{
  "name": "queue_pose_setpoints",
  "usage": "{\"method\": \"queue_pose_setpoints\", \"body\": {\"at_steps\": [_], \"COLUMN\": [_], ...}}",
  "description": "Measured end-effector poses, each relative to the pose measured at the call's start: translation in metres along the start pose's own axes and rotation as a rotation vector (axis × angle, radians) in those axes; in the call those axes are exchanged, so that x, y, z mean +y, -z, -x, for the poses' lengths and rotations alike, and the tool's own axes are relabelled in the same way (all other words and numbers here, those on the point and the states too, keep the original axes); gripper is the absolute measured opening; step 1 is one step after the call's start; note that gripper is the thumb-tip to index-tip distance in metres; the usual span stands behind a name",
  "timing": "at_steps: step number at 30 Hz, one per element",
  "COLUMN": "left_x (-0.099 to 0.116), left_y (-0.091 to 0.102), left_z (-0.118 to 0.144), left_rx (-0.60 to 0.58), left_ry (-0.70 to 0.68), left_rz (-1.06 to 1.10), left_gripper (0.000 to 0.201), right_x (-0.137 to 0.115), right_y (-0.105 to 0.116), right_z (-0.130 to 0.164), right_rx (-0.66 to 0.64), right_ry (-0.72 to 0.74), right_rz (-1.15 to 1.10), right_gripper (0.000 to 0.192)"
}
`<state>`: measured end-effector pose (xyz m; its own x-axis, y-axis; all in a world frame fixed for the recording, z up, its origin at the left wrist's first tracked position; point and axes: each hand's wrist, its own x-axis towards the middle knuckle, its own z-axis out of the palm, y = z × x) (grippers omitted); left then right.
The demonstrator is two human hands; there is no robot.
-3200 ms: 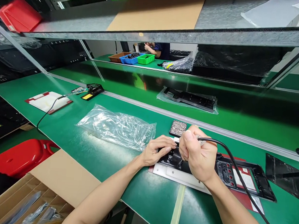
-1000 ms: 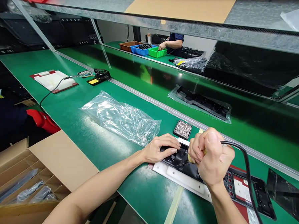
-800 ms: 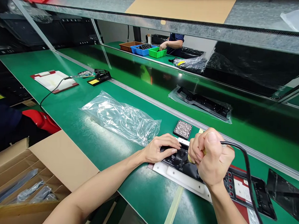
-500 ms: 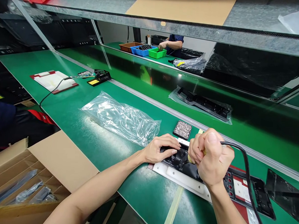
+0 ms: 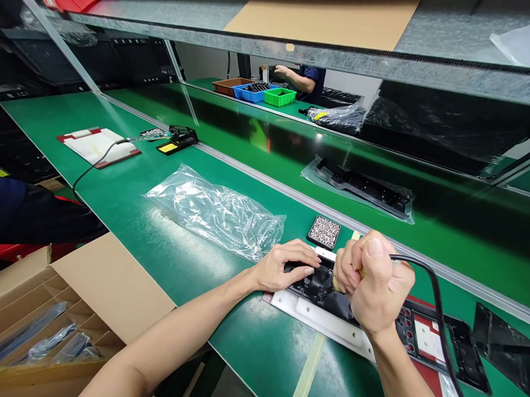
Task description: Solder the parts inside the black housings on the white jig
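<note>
A long black plastic frame lies in a white and red fixture on the green bench. My left hand rests flat on the frame's left end, fingers pressing down. My right hand is a fist around a corded electric screwdriver, held upright over the frame; its tip is hidden by my fingers. The black cord runs off to the lower right. A small black tray of screws sits just behind my hands.
An empty clear plastic bag lies to the left. Further left are a soldering iron stand and a white pad. A bagged black part lies on the conveyor. An open cardboard box stands lower left. A co-worker's arm shows behind coloured bins.
My hands stay on the frame and the screwdriver almost unmoved. The view has tilted slightly. A dark-sleeved person has come in at the left edge, and the far co-worker's arm has lifted from the bins.
</note>
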<state>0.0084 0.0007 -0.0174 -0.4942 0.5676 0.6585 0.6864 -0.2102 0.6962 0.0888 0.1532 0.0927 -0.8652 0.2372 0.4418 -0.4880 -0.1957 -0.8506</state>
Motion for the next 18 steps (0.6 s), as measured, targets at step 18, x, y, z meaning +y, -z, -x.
{"method": "queue_pose_setpoints", "body": {"at_steps": [18], "left_x": [-0.0035], "left_y": [0.0005], "left_z": [0.0012], "left_rx": [0.0], "left_ry": [-0.002], "left_rz": [0.019], "left_gripper": [0.016], "right_x": [0.0004], "right_y": [0.0039], "right_z": [0.0011], "right_rx": [0.02], "right_ry": [0.009], "right_rz": [0.03], "right_gripper": [0.049]}}
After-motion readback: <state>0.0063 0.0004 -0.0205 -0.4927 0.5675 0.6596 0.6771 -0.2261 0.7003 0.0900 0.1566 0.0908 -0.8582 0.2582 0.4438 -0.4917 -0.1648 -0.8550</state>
